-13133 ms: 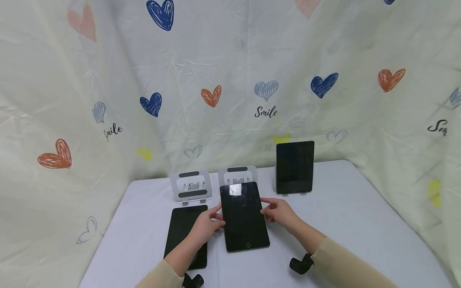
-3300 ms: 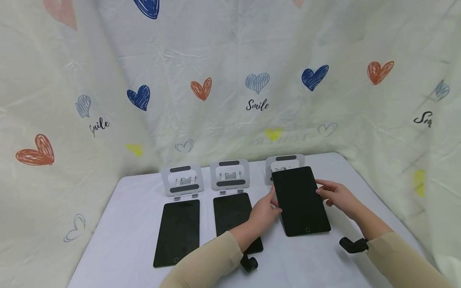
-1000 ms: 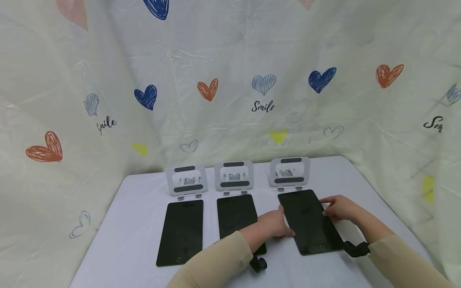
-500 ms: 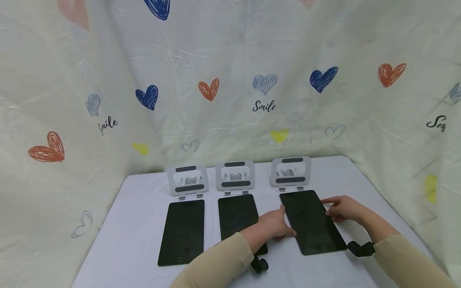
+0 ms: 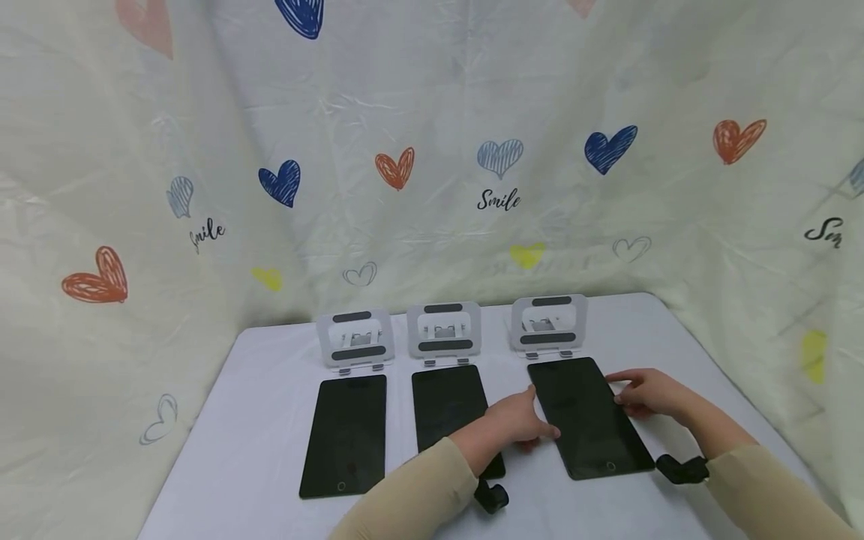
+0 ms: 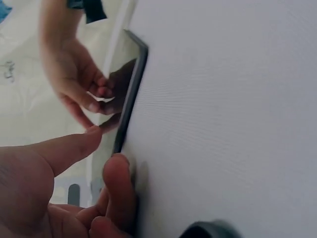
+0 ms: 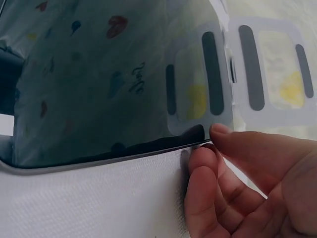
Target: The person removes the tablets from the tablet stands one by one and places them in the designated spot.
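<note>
The rightmost black tablet [image 5: 587, 420] lies face up on the white-covered table, a little askew. At its left edge is my left hand [image 5: 516, 418]; in the left wrist view the thumb and curled fingers meet the tablet's rim [image 6: 132, 99]. My right hand [image 5: 651, 393] pinches the opposite edge near the top, thumb above and fingers tucked against the side in the right wrist view. Two more black tablets lie to the left: the middle one [image 5: 445, 405], partly covered by my left forearm, and the far left one [image 5: 347, 431].
Three grey folding stands with dark pads line the back: a left stand [image 5: 355, 341], a middle stand [image 5: 444, 331] and a right stand [image 5: 549, 322], each behind one tablet. A heart-printed curtain [image 5: 432, 247] hangs directly behind the table [image 5: 236, 420].
The middle tablet, held up earliest, now lies flat. The right tablet has gone from its stand, through both hands, down onto the table. Over the last second the hands have stayed there.
</note>
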The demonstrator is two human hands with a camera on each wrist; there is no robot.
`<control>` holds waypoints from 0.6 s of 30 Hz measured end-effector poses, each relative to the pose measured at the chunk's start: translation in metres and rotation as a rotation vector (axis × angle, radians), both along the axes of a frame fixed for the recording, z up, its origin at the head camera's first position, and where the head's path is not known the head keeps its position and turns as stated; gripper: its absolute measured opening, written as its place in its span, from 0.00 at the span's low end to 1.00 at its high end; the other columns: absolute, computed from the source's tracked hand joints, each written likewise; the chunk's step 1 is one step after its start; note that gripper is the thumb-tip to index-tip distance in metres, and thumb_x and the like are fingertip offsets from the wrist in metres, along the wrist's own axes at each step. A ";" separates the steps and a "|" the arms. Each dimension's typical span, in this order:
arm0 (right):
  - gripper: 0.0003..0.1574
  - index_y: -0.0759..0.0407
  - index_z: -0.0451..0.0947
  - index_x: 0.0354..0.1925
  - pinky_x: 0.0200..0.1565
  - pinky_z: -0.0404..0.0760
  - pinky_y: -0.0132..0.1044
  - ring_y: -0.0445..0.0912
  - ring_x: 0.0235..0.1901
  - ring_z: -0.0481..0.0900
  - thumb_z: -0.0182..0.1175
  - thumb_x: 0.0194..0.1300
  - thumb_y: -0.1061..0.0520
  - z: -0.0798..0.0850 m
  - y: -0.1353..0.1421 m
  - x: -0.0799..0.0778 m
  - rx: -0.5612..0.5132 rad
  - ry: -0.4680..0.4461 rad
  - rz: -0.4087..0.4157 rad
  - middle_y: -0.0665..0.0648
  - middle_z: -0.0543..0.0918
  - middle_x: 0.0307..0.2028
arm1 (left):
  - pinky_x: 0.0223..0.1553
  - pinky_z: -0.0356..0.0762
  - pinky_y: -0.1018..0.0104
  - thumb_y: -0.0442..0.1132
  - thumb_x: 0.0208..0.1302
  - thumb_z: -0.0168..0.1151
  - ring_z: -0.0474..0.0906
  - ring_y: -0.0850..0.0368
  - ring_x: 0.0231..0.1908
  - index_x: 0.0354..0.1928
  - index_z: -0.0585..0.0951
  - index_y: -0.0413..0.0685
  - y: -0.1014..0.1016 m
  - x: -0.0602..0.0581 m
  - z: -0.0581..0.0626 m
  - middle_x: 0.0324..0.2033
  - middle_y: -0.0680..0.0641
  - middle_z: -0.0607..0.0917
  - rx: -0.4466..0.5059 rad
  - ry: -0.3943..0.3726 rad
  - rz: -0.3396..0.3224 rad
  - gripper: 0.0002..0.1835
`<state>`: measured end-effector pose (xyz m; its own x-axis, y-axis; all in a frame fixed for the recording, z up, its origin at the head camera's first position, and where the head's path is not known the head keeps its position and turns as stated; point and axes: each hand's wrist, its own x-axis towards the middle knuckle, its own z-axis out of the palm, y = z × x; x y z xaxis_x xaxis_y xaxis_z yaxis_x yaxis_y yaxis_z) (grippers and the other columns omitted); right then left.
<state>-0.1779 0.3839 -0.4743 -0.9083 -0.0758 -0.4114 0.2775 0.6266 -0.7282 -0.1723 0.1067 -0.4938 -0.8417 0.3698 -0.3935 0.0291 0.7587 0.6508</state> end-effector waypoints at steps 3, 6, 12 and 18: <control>0.33 0.76 0.65 0.64 0.32 0.81 0.41 0.48 0.28 0.79 0.61 0.65 0.63 0.001 0.001 0.000 0.004 0.002 -0.007 0.57 0.81 0.30 | 0.25 0.71 0.64 0.53 0.58 0.72 0.78 0.56 0.16 0.76 0.61 0.59 -0.005 -0.001 -0.001 0.18 0.50 0.82 0.102 -0.068 0.003 0.46; 0.34 0.76 0.66 0.64 0.33 0.80 0.41 0.48 0.29 0.79 0.62 0.66 0.60 0.001 0.002 -0.001 0.032 0.017 -0.006 0.57 0.81 0.33 | 0.25 0.74 0.64 0.54 0.60 0.70 0.79 0.57 0.19 0.75 0.62 0.58 -0.011 -0.002 0.001 0.21 0.53 0.84 0.134 -0.088 -0.039 0.43; 0.36 0.75 0.66 0.64 0.33 0.79 0.42 0.49 0.32 0.78 0.63 0.68 0.53 0.004 -0.003 0.002 0.102 0.087 -0.004 0.62 0.81 0.40 | 0.31 0.75 0.65 0.58 0.64 0.64 0.78 0.61 0.26 0.73 0.66 0.62 -0.029 -0.005 0.011 0.31 0.57 0.83 0.135 -0.035 -0.139 0.37; 0.36 0.74 0.68 0.63 0.35 0.80 0.43 0.52 0.36 0.81 0.60 0.71 0.47 0.012 -0.023 0.011 0.135 0.192 0.024 0.69 0.80 0.46 | 0.45 0.77 0.64 0.61 0.66 0.60 0.78 0.66 0.39 0.74 0.65 0.64 -0.056 -0.006 0.022 0.47 0.62 0.83 0.070 0.093 -0.221 0.36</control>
